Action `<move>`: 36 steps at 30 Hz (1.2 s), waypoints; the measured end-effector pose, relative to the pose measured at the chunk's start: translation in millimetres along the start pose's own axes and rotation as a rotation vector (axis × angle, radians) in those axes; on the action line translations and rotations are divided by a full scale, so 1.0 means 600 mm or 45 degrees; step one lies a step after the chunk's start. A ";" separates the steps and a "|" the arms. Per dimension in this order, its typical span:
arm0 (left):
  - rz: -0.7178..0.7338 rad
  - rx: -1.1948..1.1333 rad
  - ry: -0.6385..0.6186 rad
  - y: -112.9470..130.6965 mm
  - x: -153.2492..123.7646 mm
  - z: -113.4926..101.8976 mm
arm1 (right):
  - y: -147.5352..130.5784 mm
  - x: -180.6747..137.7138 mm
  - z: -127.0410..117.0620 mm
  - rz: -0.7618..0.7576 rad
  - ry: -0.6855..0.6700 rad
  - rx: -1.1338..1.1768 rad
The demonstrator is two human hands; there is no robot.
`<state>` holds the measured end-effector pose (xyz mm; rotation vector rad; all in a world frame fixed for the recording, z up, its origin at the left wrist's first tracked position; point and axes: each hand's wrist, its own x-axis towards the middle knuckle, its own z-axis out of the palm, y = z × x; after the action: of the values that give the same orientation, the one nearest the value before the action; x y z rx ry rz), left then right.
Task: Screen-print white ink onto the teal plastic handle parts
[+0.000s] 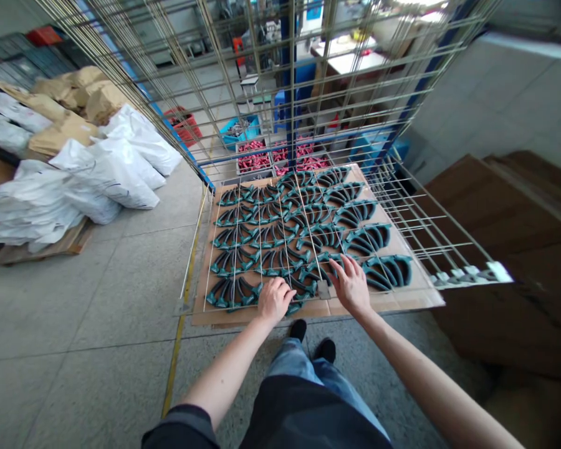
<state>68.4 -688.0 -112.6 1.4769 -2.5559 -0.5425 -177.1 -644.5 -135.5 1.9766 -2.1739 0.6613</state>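
Observation:
Rows of dark curved handles with green ends lie fanned out on a cardboard sheet. Thin pale wires run over them, meeting a small grey plate at the near edge. My left hand is over the near row with its fingers curled and closed; what they hold, if anything, is hidden. To the right of the grey plate, my right hand has its fingers bent and its thumb apart, close over the near handles. Nothing shows clearly between those fingers.
A tall wire mesh cage with blue posts rises behind the sheet. White sacks are piled on a pallet at left. Crates of pink parts stand beyond the mesh. Large cardboard boxes lean at right.

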 end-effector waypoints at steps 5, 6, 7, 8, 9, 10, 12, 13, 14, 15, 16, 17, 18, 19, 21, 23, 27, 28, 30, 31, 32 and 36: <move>-0.010 0.172 0.356 0.011 0.046 0.048 | -0.008 0.004 0.061 -0.027 -0.142 -0.121; -0.031 0.195 0.346 0.013 0.053 0.060 | -0.008 -0.001 0.069 -0.024 -0.166 -0.130; -0.053 0.209 0.325 0.014 0.060 0.071 | -0.007 -0.007 0.076 -0.018 -0.183 -0.135; -0.073 0.217 0.301 0.014 0.064 0.081 | -0.006 -0.012 0.080 -0.009 -0.195 -0.137; -0.088 0.222 0.279 0.014 0.067 0.090 | -0.005 -0.015 0.083 0.000 -0.204 -0.138; -0.097 0.226 0.260 0.013 0.069 0.096 | -0.004 -0.017 0.085 0.007 -0.212 -0.137; -0.098 0.232 0.230 0.011 0.070 0.105 | -0.004 -0.017 0.086 0.018 -0.226 -0.133; -0.097 0.234 0.219 0.010 0.070 0.107 | -0.004 -0.016 0.086 0.023 -0.231 -0.132; -0.098 0.235 0.210 0.009 0.070 0.109 | -0.004 -0.015 0.086 0.028 -0.236 -0.131; -0.101 0.237 0.203 0.009 0.071 0.111 | -0.005 -0.014 0.086 0.031 -0.240 -0.129; -0.107 0.238 0.199 0.008 0.071 0.113 | -0.005 -0.014 0.086 0.033 -0.242 -0.127; -0.112 0.240 0.196 0.008 0.071 0.115 | -0.005 -0.014 0.087 0.033 -0.244 -0.126; -0.117 0.241 0.195 0.008 0.072 0.118 | -0.004 -0.014 0.088 0.034 -0.244 -0.124; -0.121 0.242 0.193 0.008 0.072 0.120 | -0.004 -0.015 0.089 0.033 -0.243 -0.123; -0.128 0.242 0.186 0.007 0.073 0.125 | -0.001 -0.017 0.093 0.032 -0.242 -0.122; -0.134 0.241 0.172 0.007 0.073 0.129 | 0.001 -0.019 0.097 0.032 -0.251 -0.121; -0.143 0.230 0.157 0.008 0.074 0.130 | 0.003 -0.022 0.101 0.036 -0.259 -0.123; -0.144 0.224 0.158 0.009 0.074 0.129 | 0.002 -0.021 0.101 0.037 -0.257 -0.126; -0.147 0.212 0.167 0.008 0.074 0.129 | 0.001 -0.020 0.100 0.038 -0.251 -0.130; -0.146 0.210 0.172 0.008 0.074 0.128 | 0.000 -0.019 0.100 0.040 -0.245 -0.129; -0.146 0.210 0.178 0.007 0.074 0.128 | 0.000 -0.017 0.099 0.038 -0.240 -0.122; -0.125 0.245 0.218 0.001 0.072 0.124 | 0.006 -0.016 0.090 0.081 -0.169 -0.027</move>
<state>23.7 -707.2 -183.8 1.6391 -2.4698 -0.1744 -168.9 -657.0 -188.2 2.0018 -2.3179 0.5266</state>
